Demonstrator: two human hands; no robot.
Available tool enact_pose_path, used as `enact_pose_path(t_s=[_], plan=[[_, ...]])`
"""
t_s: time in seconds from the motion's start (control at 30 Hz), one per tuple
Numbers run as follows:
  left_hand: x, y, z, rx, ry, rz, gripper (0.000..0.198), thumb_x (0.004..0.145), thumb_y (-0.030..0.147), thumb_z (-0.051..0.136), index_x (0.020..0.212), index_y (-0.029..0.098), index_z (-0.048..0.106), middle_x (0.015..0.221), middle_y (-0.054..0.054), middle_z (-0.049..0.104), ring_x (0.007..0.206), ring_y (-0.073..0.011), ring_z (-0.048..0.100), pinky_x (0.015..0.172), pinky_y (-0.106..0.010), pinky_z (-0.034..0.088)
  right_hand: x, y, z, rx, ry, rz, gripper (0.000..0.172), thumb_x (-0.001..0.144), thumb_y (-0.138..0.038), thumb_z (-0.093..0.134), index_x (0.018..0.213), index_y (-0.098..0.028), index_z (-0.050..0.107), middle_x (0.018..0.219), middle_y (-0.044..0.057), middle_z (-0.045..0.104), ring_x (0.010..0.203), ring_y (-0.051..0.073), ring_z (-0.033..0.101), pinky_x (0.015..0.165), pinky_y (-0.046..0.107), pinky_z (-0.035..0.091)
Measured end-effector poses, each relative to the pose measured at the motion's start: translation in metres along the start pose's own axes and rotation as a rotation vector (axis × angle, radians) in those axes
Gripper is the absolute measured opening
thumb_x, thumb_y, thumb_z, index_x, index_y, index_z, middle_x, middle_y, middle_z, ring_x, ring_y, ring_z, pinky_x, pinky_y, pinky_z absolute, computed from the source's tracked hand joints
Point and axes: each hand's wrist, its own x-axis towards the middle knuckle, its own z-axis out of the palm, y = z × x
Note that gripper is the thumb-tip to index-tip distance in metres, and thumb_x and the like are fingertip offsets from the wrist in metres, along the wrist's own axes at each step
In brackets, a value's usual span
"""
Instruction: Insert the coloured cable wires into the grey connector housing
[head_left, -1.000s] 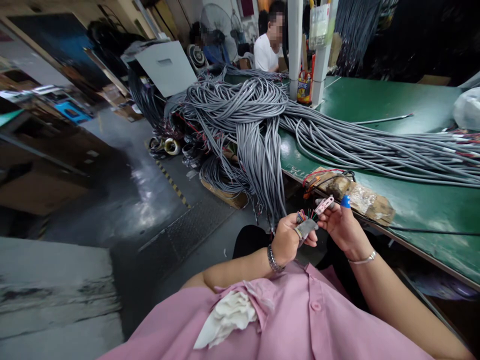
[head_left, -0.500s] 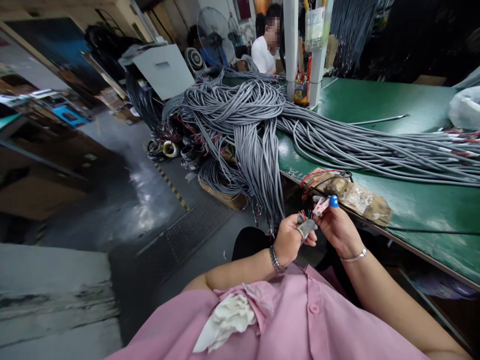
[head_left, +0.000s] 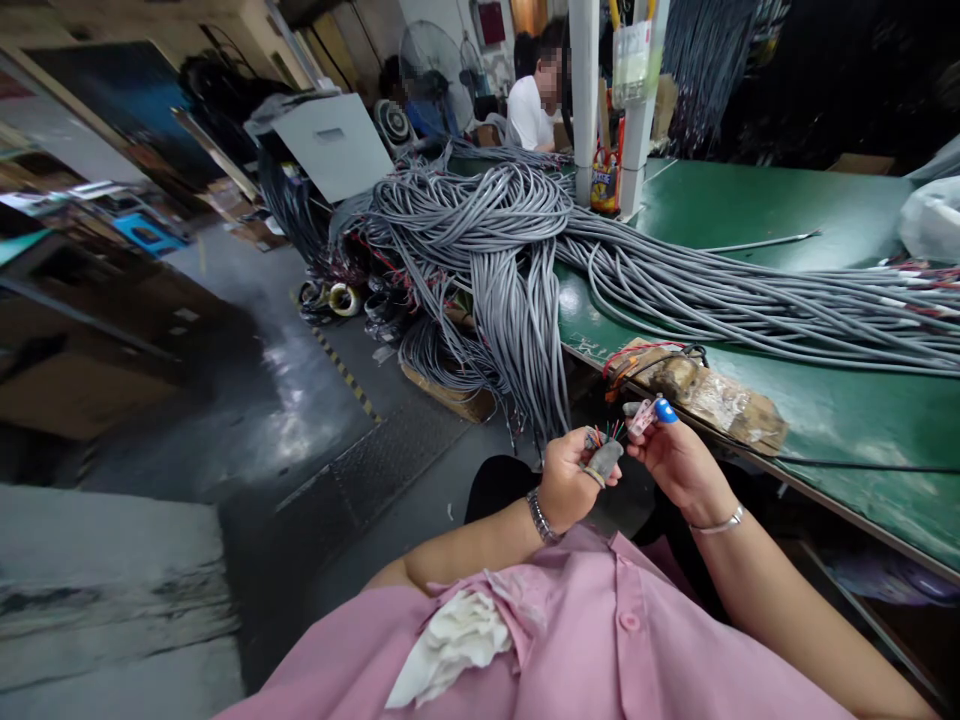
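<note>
My left hand (head_left: 574,478) is closed in a pinch on thin coloured wires (head_left: 613,432), whose ends stick up past the fingers. A grey cover wraps the left thumb. My right hand (head_left: 679,460) pinches a small pink clip-like tool (head_left: 643,416) between thumb and index finger; its exact kind is too small to tell. On the right thumb sits a blue fingertip cover (head_left: 665,410). The tool is just right of the wire tips, with a narrow gap between the two hands. Where the wires run below the left hand is hidden.
Grey cables (head_left: 517,210) lie heaped on the green table (head_left: 832,400) and hang over its left end. A taped wooden block (head_left: 720,400) rests at the near edge beside my hands. White posts (head_left: 637,130) stand behind the cables. A person (head_left: 529,110) sits at the far side.
My left hand has shifted slightly left and down with the wires. The right hand and pink tool have moved a little away from it, so the hands are farther apart.
</note>
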Motion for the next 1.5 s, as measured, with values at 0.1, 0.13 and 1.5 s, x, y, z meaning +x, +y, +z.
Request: enact_pose_path(t_s=[0.1, 0.13, 1.5], plan=[[0.003, 0.003, -0.002, 0.193, 0.021, 0.112, 0.029, 0.081, 0.045, 0.065, 0.072, 0.018, 0.063, 0.060, -0.003, 0.064, 0.055, -0.0136, 0.059, 0.055, -0.024, 0.046, 0.000, 0.002, 0.001, 0.011, 0.028, -0.020, 0.035, 0.083, -0.058, 0.062, 0.084, -0.023, 0.068, 0.071, 0.000, 0.060, 0.061, 0.013, 0.052, 0.058, 0.025, 0.047], [0.004, 0.003, -0.002, 0.251, 0.026, 0.148, 0.027, 0.081, 0.043, 0.066, 0.071, 0.018, 0.063, 0.061, -0.003, 0.064, 0.056, -0.0139, 0.058, 0.057, -0.025, 0.045, 0.000, 0.004, 0.000, 0.009, 0.038, -0.025, 0.036, 0.082, -0.059, 0.062, 0.085, -0.024, 0.069, 0.072, 0.000, 0.062, 0.062, 0.013, 0.053, 0.058, 0.026, 0.047], [-0.002, -0.015, -0.011, 0.255, -0.224, 0.100, 0.017, 0.083, 0.030, 0.063, 0.078, 0.013, 0.064, 0.058, -0.002, 0.062, 0.051, -0.0106, 0.057, 0.049, -0.020, 0.044, -0.019, 0.017, -0.003, -0.270, -0.102, -0.032, 0.019, 0.073, -0.033, 0.080, 0.082, -0.018, 0.072, 0.074, 0.002, 0.067, 0.064, 0.013, 0.056, 0.062, 0.027, 0.044]])
